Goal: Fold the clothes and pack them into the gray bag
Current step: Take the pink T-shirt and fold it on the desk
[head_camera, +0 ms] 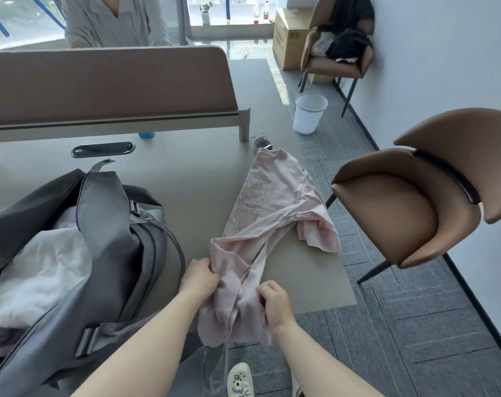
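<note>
Both hands pinch the pink shirt's hem at the table's near edge: left hand [200, 277], right hand [275, 302], pink shirt [272, 213]. I'd pull it flat and square first, then fold. Gray bag [114, 253] sits open just left.

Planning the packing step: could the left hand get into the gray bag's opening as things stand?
Probably yes, once it lets go. The left hand now grips the pink shirt, but the gray bag lies open right beside it, with nothing between them.
</note>
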`<state>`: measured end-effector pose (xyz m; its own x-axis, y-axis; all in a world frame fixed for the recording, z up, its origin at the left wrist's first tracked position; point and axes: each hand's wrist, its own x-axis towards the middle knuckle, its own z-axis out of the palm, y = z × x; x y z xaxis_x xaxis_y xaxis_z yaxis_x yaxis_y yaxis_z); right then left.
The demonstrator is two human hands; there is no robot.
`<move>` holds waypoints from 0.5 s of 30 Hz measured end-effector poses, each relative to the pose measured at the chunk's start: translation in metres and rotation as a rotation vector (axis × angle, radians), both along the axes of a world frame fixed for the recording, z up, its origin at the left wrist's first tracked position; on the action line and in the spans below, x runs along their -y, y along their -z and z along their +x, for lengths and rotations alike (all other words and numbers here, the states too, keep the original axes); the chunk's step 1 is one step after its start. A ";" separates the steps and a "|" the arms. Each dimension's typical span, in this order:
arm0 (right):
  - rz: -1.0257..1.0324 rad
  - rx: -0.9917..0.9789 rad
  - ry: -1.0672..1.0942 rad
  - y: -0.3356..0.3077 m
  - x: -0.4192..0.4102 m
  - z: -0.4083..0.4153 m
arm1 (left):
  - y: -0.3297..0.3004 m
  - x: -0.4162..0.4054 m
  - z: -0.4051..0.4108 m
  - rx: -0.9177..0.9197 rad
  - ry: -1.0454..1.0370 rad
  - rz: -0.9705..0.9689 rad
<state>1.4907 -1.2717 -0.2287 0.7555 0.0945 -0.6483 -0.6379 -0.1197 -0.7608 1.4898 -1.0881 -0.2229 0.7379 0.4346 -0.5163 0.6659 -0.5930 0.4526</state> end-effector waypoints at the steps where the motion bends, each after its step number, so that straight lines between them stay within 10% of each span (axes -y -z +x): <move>1: 0.010 -0.026 0.045 0.001 0.003 0.002 | 0.001 0.002 0.000 -0.007 0.010 -0.003; 9: 0.023 -0.283 -0.110 0.004 0.027 0.004 | 0.000 0.011 0.004 -0.066 -0.052 -0.043; 15: -0.349 0.298 0.046 -0.010 0.032 -0.009 | -0.003 0.009 -0.001 -0.042 -0.104 0.046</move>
<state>1.4818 -1.3040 -0.2190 0.9121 -0.1289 -0.3891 -0.4079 -0.3778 -0.8312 1.4885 -1.0976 -0.2200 0.6660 0.5312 -0.5237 0.7425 -0.5394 0.3972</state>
